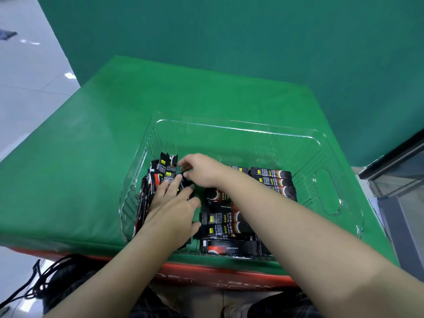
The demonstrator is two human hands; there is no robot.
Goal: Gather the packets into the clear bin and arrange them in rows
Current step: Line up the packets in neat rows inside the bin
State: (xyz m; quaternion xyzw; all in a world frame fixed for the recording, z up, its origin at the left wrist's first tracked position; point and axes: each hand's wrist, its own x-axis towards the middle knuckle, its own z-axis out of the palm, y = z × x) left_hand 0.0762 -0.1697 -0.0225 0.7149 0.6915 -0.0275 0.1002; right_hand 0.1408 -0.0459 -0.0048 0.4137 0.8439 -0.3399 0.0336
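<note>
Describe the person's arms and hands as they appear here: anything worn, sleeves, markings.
Both arms are bare along their whole visible length: no sleeves in view. The left hand and right hand wear no gloves, and no rings, watch, bands or markings show on either wrist or forearm. Fingernails look short and unpainted, though the detail is soft.

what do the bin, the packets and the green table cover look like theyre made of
Clear bin: likely rigid transparent plastic, glossy; green shows through, with ribbed walls and glints along the rim.
Packets: probably printed film or foil laminate, slight sheen, crimped serrated ends.
Green cover: seemingly a smooth sheet, plastic or coated fabric, softly reflective; which, unclear.
</note>
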